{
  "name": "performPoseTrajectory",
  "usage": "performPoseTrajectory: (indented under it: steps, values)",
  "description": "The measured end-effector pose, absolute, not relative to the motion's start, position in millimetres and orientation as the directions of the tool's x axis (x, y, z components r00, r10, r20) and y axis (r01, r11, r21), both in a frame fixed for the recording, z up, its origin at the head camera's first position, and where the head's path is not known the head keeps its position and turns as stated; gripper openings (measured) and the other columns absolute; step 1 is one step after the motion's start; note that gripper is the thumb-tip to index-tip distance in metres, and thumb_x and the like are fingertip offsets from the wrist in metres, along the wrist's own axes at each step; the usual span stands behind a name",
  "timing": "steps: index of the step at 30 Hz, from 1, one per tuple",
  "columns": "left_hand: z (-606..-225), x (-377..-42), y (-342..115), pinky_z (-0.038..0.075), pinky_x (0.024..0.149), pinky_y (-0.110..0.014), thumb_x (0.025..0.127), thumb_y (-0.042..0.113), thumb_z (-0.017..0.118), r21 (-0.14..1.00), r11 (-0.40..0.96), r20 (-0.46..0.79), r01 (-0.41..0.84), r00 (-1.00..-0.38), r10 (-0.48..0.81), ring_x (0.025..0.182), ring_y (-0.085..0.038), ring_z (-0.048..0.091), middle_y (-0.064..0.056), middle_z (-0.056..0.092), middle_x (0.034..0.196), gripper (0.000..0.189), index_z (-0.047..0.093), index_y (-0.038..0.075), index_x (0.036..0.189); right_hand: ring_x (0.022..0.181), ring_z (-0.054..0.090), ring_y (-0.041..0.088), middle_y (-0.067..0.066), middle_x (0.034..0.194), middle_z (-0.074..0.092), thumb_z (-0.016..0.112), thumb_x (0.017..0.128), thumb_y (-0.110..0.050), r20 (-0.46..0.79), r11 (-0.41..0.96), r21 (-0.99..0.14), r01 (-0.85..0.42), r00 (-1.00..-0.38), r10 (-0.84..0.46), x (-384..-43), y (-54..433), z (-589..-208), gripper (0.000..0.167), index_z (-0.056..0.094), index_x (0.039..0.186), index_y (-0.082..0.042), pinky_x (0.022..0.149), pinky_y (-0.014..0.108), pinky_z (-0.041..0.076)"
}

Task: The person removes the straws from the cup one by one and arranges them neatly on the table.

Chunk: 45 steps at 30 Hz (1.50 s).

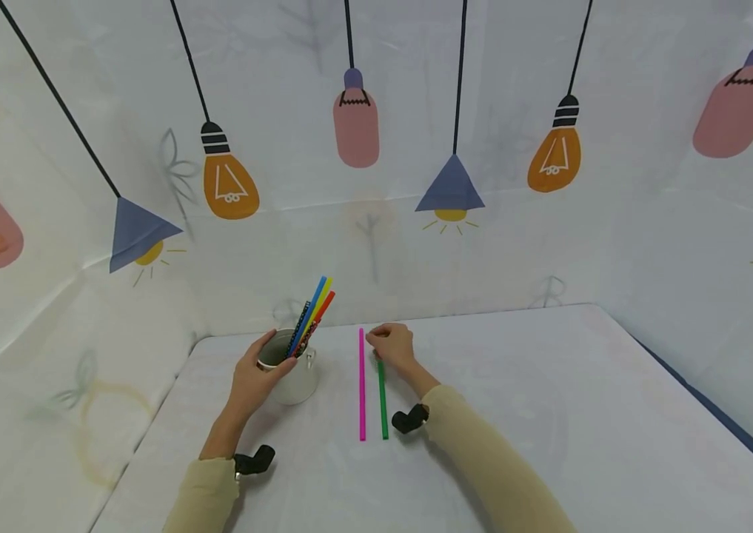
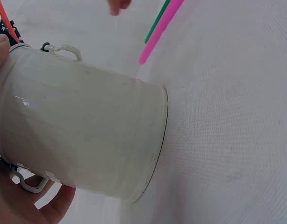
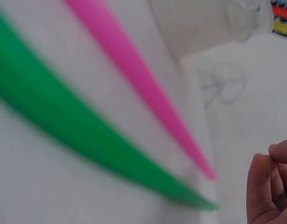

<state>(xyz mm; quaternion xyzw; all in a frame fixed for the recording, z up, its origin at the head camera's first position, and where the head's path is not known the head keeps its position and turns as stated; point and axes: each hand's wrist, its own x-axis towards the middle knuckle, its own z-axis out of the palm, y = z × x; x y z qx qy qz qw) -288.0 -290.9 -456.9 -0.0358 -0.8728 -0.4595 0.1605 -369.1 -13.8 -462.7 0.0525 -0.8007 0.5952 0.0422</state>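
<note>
The left hand [image 1: 252, 377] is gripping a white bucket [image 1: 296, 383], which is standing on the white table [image 1: 616, 414] and holding several coloured sticks [image 1: 312, 312] (all leaning right). The right hand [image 1: 395, 348] is hovering near a green stick's [image 1: 383, 400] far end, fingers curling closed, grasping nothing visible. A pink stick [image 1: 362, 385] is lying just left, apart from the green one.

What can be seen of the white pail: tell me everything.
The white pail is round and slightly glossy, apparently enamelled metal, with two small loop handles and a thin dark line along its base edge. It appears to stand on the white table, mouth up. The left hand grips it near the rim, and plain coloured and black patterned sticks lean inside.
</note>
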Motion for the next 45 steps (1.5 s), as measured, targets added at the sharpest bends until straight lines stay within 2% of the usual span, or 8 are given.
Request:
performPoseTrajectory:
  steps: [3, 10, 19, 23, 27, 33, 39, 45]
  values:
    - [-457.1, -287.2, -291.2, 0.046, 0.081, -0.044, 0.083, 0.049, 0.074, 0.789, 0.579, 0.310, 0.207, -0.947, -0.083, 0.110, -0.028, 0.047, -0.012, 0.044, 0.143, 0.083, 0.037, 0.019, 0.150, 0.060, 0.063, 0.019, 0.018, 0.087, 0.069, 0.070, 0.091, -0.016, 0.160, 0.235, -0.956, -0.176, -0.983, -0.085, -362.2, -25.5, -449.4, 0.016, 0.072, 0.098, -0.002, 0.056, 0.026, 0.054]
    - [-456.3, -286.3, -291.6, 0.046, 0.084, -0.047, 0.083, 0.049, 0.074, 0.797, 0.570, 0.301, 0.202, -0.950, -0.085, 0.113, -0.029, 0.047, -0.012, 0.044, 0.143, 0.083, 0.036, 0.019, 0.151, 0.063, 0.064, 0.021, 0.012, 0.087, 0.068, 0.068, 0.092, -0.019, 0.263, 0.138, -0.946, -0.293, -0.943, -0.205, -337.5, -54.0, -415.3, 0.022, 0.072, 0.106, -0.003, 0.060, 0.028, 0.056]
    - [-456.2, -289.1, -291.9, 0.046, 0.088, -0.050, 0.083, 0.049, 0.074, 0.801, 0.565, 0.294, 0.197, -0.952, -0.085, 0.119, -0.031, 0.046, -0.013, 0.044, 0.143, 0.084, 0.036, 0.017, 0.151, 0.068, 0.067, 0.033, 0.003, 0.086, 0.067, 0.073, 0.088, -0.015, 0.380, 0.125, -0.896, -0.427, -0.881, -0.282, -316.5, -73.3, -393.5, 0.029, 0.069, 0.114, -0.002, 0.056, 0.028, 0.056]
    - [-455.4, -288.5, -291.8, 0.046, 0.087, -0.050, 0.083, 0.048, 0.074, 0.801, 0.564, 0.305, 0.202, -0.948, -0.093, 0.118, -0.031, 0.048, -0.012, 0.045, 0.142, 0.082, 0.038, 0.018, 0.150, 0.066, 0.066, 0.032, 0.002, 0.086, 0.067, 0.076, 0.087, -0.021, 0.397, 0.119, -0.890, -0.440, -0.878, -0.268, -315.7, -80.2, -392.0, 0.031, 0.069, 0.112, -0.004, 0.054, 0.027, 0.055]
    - [-455.5, -287.8, -291.4, 0.046, 0.086, -0.048, 0.083, 0.049, 0.074, 0.799, 0.567, 0.306, 0.200, -0.947, -0.097, 0.115, -0.029, 0.048, -0.012, 0.045, 0.142, 0.082, 0.038, 0.018, 0.150, 0.059, 0.062, 0.024, 0.002, 0.085, 0.068, 0.075, 0.087, -0.024, 0.419, 0.118, -0.883, -0.455, -0.876, -0.240, -316.8, -84.4, -392.8, 0.030, 0.071, 0.109, -0.004, 0.052, 0.026, 0.054]
    - [-455.5, -287.2, -288.7, 0.045, 0.090, -0.051, 0.084, 0.047, 0.074, 0.808, 0.552, 0.302, 0.206, -0.949, -0.089, 0.120, -0.031, 0.046, -0.014, 0.043, 0.144, 0.083, 0.037, 0.016, 0.151, 0.059, 0.059, 0.015, 0.000, 0.084, 0.066, 0.075, 0.087, -0.025, 0.392, 0.081, -0.904, -0.419, -0.891, -0.227, -308.8, -84.0, -388.4, 0.020, 0.074, 0.096, -0.007, 0.054, 0.028, 0.055]
    - [-455.8, -287.0, -289.3, 0.046, 0.083, -0.044, 0.084, 0.044, 0.075, 0.800, 0.559, 0.325, 0.216, -0.940, -0.101, 0.112, -0.028, 0.049, -0.013, 0.047, 0.140, 0.080, 0.039, 0.014, 0.149, 0.064, 0.062, 0.022, 0.001, 0.084, 0.066, 0.078, 0.085, -0.021, 0.355, 0.007, -0.930, -0.369, -0.900, -0.252, -295.8, -81.8, -378.4, 0.014, 0.074, 0.092, -0.009, 0.057, 0.030, 0.056]
    - [-452.5, -287.8, -289.9, 0.044, 0.091, -0.051, 0.083, 0.048, 0.074, 0.807, 0.556, 0.298, 0.198, -0.950, -0.095, 0.122, -0.031, 0.044, -0.013, 0.044, 0.144, 0.082, 0.038, 0.016, 0.150, 0.067, 0.066, 0.023, 0.003, 0.086, 0.068, 0.076, 0.087, -0.018, 0.368, -0.045, -0.928, -0.371, -0.887, -0.278, -282.9, -71.2, -363.6, 0.017, 0.074, 0.096, -0.005, 0.061, 0.031, 0.057]
